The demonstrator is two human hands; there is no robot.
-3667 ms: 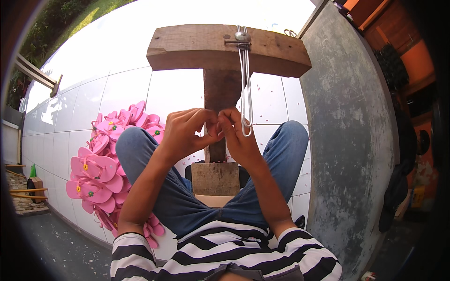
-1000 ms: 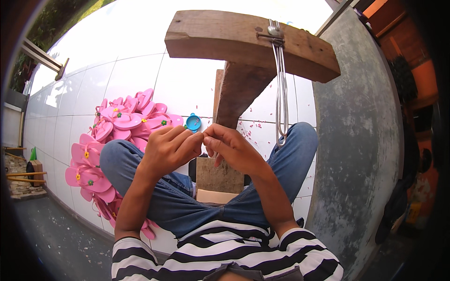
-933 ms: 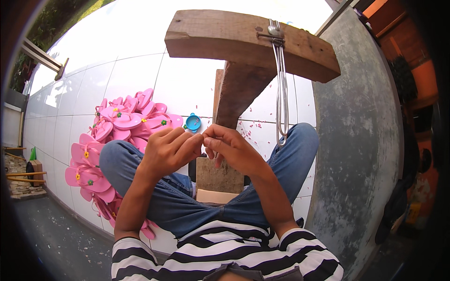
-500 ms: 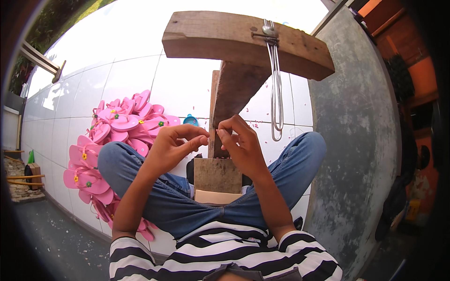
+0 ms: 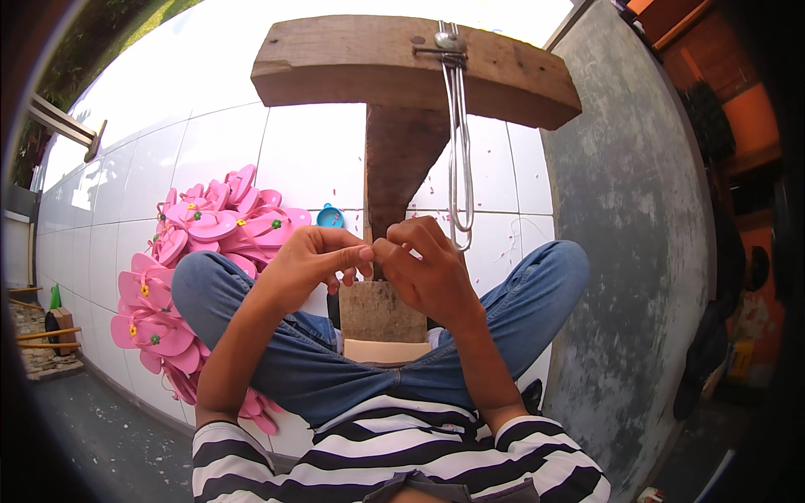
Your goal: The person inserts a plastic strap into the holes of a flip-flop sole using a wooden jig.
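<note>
Head view is showing, at far left, a heap of pink flip-flops (image 5: 180, 268) lying on the white tiled floor (image 5: 210, 142), with a small blue cup (image 5: 329, 218) just beside the heap. Next, the left hand (image 5: 312, 261) is curling its fingers narrow, thumb and forefinger pinching toward the right hand (image 5: 426, 270), which is meeting it fingertip to fingertip. Whatever they are pinching is too small to tell. Behind the hands a wooden T-shaped post (image 5: 394, 109) is standing between the person's blue-jeaned knees. A bent metal wire loop (image 5: 458, 159) is hanging from its crossbar, near the right hand.
</note>
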